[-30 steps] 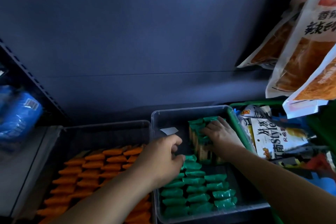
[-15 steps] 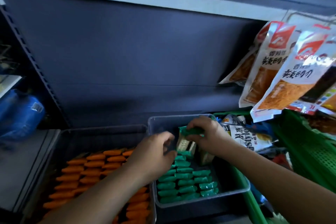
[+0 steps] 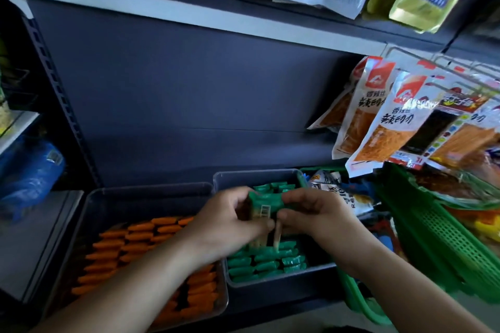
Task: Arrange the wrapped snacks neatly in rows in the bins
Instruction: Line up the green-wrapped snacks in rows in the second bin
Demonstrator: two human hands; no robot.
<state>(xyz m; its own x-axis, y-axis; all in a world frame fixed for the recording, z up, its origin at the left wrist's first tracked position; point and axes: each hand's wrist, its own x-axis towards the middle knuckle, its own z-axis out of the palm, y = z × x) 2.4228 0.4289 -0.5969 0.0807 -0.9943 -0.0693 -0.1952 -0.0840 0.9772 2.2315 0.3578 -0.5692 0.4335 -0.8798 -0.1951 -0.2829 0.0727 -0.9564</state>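
Head view: both hands meet over a clear bin [image 3: 270, 281] and grip the same bundle of green-wrapped snacks [image 3: 266, 200] between them. The left hand [image 3: 227, 221] has its fingers curled round the bundle's left side. The right hand [image 3: 311, 213] pinches the right side, thumb underneath. The bundle is lifted clear of the bin floor, its pale lower ends pointing down.

Below the hands, at the near end of the bin, lie rows of green snacks [image 3: 267, 262] set side by side. Beyond the hands, more green packs [image 3: 278, 186] stand at the bin's far end.

Left of the left hand, touching the first bin, a second clear bin [image 3: 148, 188] holds orange-wrapped snacks [image 3: 140, 243] in rows; the left forearm crosses over them.

Right of the right hand sits a green basket [image 3: 446, 240], with hanging snack bags [image 3: 378, 129] above it. Far to the left lies a blue package [image 3: 29, 170].
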